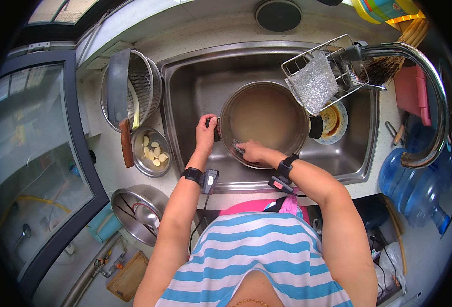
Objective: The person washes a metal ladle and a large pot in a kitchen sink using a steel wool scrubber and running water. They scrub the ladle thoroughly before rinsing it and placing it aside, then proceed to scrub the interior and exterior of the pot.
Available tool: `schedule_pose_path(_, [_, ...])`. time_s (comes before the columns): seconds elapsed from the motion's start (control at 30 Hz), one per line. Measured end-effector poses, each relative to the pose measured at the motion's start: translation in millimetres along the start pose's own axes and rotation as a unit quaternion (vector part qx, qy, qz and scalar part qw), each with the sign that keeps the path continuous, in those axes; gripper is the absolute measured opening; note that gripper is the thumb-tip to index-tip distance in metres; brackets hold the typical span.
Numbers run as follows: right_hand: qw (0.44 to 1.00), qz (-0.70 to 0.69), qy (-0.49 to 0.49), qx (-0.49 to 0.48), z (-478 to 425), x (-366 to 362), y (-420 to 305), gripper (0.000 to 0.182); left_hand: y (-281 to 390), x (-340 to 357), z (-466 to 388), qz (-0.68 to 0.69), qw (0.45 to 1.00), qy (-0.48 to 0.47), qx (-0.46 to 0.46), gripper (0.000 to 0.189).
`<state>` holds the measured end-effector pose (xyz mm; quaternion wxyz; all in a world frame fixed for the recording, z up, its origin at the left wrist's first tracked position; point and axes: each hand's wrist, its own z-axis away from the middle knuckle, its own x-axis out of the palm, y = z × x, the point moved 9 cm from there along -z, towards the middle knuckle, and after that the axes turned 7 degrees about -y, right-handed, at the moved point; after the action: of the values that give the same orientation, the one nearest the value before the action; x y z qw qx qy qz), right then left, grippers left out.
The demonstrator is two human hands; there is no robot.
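Note:
A round metal pot [270, 115] holding cloudy water stands in the stainless steel sink [199, 84]. My left hand [206, 132] grips the pot's dark side handle at the left. My right hand [251, 150] is inside the near left rim, its fingers closed on a grey metallic scourer [238, 146] against the inner wall. The pot's other black handle [316, 127] points right, over a patterned plate [331, 124] with brown residue. A wire rack [339, 73] with a silvery cloth [315, 82] over it hangs at the upper right, partly hiding the plate.
Left of the sink lie mesh strainers [147, 84], a cleaver [117, 88] and a metal bowl of peeled garlic cloves [153, 169]. A larger steel bowl [122, 230] stands below them. The curved faucet [437, 88], a pink container [410, 92] and blue water bottles [414, 184] are at the right.

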<state>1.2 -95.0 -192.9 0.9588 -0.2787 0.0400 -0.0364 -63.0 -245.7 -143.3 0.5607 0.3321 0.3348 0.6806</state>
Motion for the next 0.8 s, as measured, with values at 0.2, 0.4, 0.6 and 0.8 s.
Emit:
schedule_pose_path(0.2, [0.887,-0.400,0.210,-0.098,-19.0,-59.3,-21.4,0.073,4.6,-4.1,0.9,-0.047,0.999,0.022,0.010,0.021])
schedule_pose_path(0.4, [0.981,-0.152,0.097,-0.077,9.4,-8.5,-13.4,0.064,7.2,-0.6,3.2,-0.022,1.000,0.017,0.004,0.021])
schedule_pose_path(0.6, [0.864,-0.422,0.238,-0.138,-0.4,-76.8,-32.5,0.082,6.8,-3.9,2.3,-0.066,0.997,0.031,0.000,0.021])
schedule_pose_path(0.8, [0.954,-0.254,0.137,-0.079,-4.8,-26.0,-20.8,0.070,0.7,-9.5,-2.9,-0.079,0.996,0.029,0.026,0.020])
